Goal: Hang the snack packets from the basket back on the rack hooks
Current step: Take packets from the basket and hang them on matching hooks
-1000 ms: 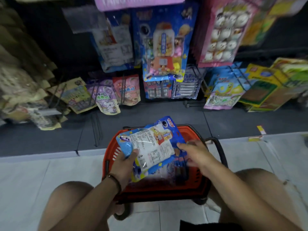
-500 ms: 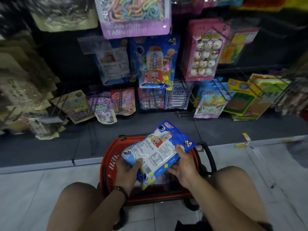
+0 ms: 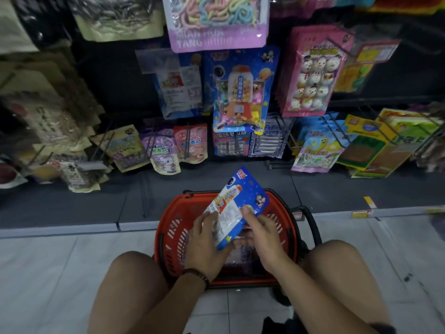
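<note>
A blue snack packet (image 3: 237,203) with a white label stands tilted above the red basket (image 3: 173,235), top corner pointing up. My left hand (image 3: 207,242) grips its lower left edge, and my right hand (image 3: 262,235) holds its right side with the thumb on the front. More packets lie dim in the basket under my hands. On the rack, a matching blue packet (image 3: 240,92) hangs at centre, with another blue one (image 3: 179,90) turned back-side out to its left.
Rack hooks hold many packets: a pink noodle-candy bag (image 3: 216,22) on top, a pink snowman pack (image 3: 313,71) at right, small bags along the bottom row (image 3: 190,143). The basket's black handle (image 3: 310,220) hangs at right. My knees flank the basket on the tiled floor.
The packet has turned from lying flat to more upright. My right hand came off the basket rim onto the packet, and both hands drew closer together. The view tilted up to the rack.
</note>
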`<action>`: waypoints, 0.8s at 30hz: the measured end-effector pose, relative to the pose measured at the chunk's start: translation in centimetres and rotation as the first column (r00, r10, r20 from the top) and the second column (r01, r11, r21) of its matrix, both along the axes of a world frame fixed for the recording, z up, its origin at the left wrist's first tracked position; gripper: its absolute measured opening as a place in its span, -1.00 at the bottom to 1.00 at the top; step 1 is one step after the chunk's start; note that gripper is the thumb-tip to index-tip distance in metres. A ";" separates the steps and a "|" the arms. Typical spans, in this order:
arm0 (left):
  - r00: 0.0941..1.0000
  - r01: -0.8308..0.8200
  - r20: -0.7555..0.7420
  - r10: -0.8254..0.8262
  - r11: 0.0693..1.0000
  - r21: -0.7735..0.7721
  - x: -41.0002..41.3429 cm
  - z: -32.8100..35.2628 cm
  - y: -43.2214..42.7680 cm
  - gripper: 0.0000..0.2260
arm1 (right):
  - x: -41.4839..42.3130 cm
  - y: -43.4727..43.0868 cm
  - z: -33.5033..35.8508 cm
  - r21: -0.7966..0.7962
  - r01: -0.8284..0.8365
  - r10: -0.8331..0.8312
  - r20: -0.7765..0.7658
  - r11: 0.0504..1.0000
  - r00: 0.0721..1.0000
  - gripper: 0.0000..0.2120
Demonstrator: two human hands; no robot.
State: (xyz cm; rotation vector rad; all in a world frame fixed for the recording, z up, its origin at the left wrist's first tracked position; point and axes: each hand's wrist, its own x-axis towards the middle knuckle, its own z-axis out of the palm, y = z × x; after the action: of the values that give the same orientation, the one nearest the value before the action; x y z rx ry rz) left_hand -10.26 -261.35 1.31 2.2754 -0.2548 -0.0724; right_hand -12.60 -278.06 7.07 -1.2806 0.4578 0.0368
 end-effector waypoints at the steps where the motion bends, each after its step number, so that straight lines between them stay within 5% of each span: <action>1: 1.000 -0.009 0.022 0.010 1.000 -0.021 0.1 0.0 -0.1 -0.35 | 0.0 -0.2 -0.1 -0.025 -0.084 0.085 0.036 0.996 0.996 -0.68; 4: 0.997 -0.080 -0.011 0.079 0.989 -0.121 0.6 0.3 0.1 -0.61 | 0.4 -1.2 -1.0 -0.167 -0.174 0.195 0.118 0.970 0.974 -0.67; 9: 0.939 -0.218 -0.344 0.019 0.806 -0.551 1.1 2.1 0.6 -0.58 | 2.2 -3.8 -2.9 -0.391 0.125 -0.120 0.037 0.912 0.992 -0.37; 14: 0.896 -0.198 -0.432 -0.103 0.779 -0.595 1.6 2.4 1.4 -0.56 | 2.2 -4.7 -2.1 -0.114 0.066 -0.066 0.000 0.991 0.998 -0.46; 19: 0.858 -0.246 -0.495 -0.136 0.737 -0.629 2.0 4.3 1.2 -0.64 | 1.3 -4.9 -1.6 -0.169 -0.032 0.053 0.118 0.985 0.992 -0.63; 24: 0.922 -0.188 -0.381 -0.077 0.769 -0.611 3.8 6.1 0.0 -0.72 | 2.2 -5.6 -0.4 -0.176 0.002 0.029 0.173 0.984 0.984 -0.65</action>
State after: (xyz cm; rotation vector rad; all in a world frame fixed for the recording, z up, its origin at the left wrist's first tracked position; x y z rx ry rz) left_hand -6.41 -261.31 7.39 1.5327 0.0113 -0.3485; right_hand -10.35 -283.63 6.62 -1.4465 0.3058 -0.1068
